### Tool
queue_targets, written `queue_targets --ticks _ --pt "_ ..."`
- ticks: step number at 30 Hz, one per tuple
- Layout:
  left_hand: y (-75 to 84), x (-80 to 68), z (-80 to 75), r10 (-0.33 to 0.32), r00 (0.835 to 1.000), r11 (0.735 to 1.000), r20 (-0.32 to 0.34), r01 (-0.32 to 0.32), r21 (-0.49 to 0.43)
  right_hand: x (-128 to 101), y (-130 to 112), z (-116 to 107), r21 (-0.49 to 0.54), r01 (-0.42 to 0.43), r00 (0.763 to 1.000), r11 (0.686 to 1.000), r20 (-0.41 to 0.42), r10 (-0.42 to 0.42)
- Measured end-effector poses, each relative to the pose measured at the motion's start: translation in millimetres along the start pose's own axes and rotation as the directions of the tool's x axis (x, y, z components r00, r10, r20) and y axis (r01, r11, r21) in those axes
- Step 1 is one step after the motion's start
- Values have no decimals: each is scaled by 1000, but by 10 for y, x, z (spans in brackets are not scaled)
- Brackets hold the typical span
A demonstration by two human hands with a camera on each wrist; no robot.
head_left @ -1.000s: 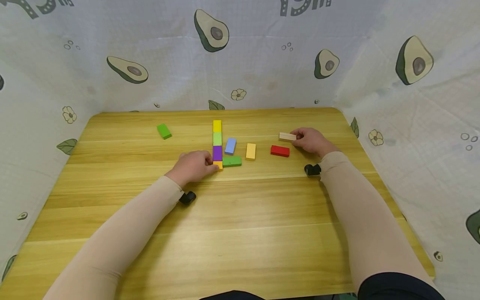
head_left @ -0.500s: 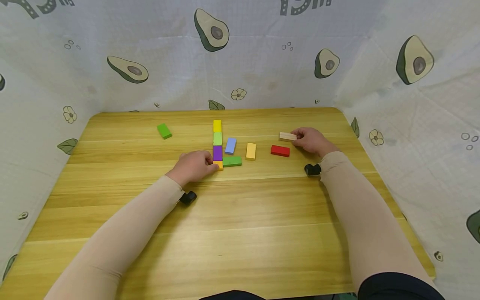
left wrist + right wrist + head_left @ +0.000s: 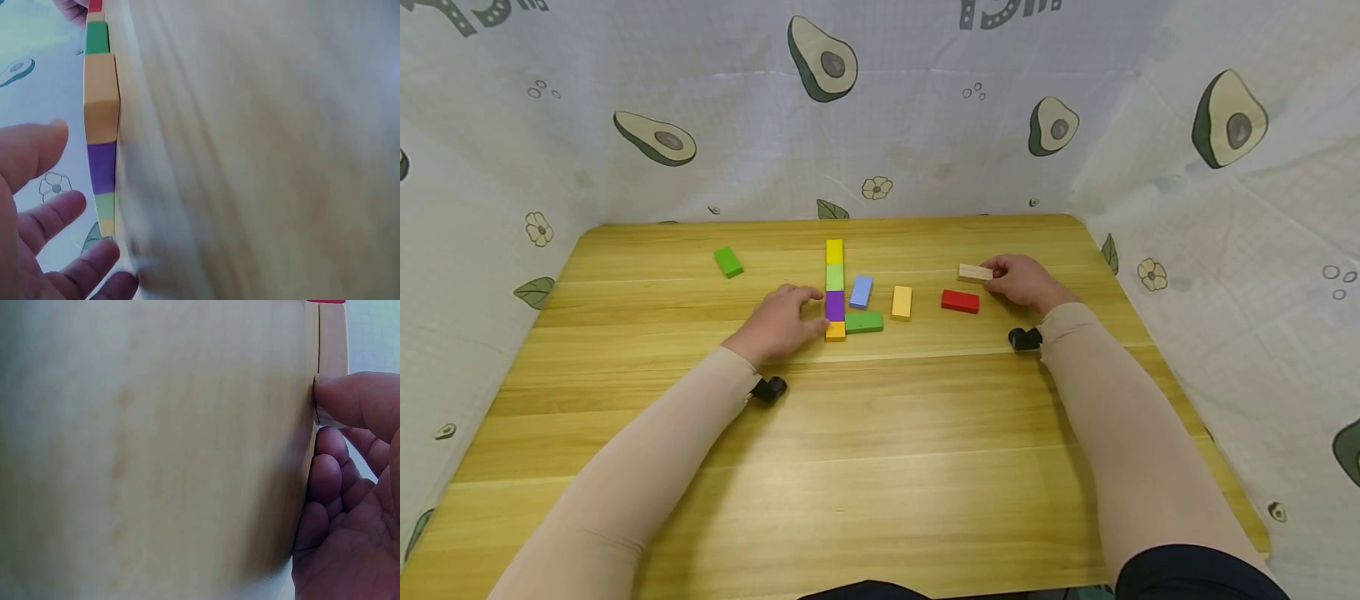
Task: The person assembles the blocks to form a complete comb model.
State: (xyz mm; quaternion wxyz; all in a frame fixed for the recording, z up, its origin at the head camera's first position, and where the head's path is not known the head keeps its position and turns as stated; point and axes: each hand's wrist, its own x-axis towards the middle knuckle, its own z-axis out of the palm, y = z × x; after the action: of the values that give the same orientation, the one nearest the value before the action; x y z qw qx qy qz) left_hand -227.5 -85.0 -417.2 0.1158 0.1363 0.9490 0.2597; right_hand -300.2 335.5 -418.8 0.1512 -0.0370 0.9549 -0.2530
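A straight column of blocks lies on the table: a yellow block [image 3: 834,252] at the far end, then a light green block [image 3: 835,277], a purple block [image 3: 835,306] and an orange block [image 3: 835,332] nearest me. Just left of this column is my left hand [image 3: 778,323], its thumb and fingers spread and nothing between them; the left wrist view shows them apart from the blocks. My right hand [image 3: 1022,281] pinches the end of a plain wooden block [image 3: 974,273] lying at the right. In the right wrist view the thumb [image 3: 356,397] presses that wooden block [image 3: 332,340].
A green block [image 3: 864,322] touches the column's right side near its front. Further right lie a blue block [image 3: 861,292], a light orange block [image 3: 902,303] and a red block [image 3: 960,302]. Another green block [image 3: 728,262] sits at the back left. A patterned cloth [image 3: 910,142] hangs behind the table.
My left hand has let go of the orange block, spread its fingers and drawn slightly back to the left. The right hand and the wooden block have stayed in place.
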Motion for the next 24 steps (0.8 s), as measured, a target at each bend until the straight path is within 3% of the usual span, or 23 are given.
queue_targets --ticks 12,24 --pt "-88 48 -19 24 995 1000 97 -25 13 -13 -18 1 -4 -7 1000 1000 -3 7" --pt "-79 51 -36 41 991 999 124 -44 18 -17 -20 -11 5 -4 1000 1000 7 4"
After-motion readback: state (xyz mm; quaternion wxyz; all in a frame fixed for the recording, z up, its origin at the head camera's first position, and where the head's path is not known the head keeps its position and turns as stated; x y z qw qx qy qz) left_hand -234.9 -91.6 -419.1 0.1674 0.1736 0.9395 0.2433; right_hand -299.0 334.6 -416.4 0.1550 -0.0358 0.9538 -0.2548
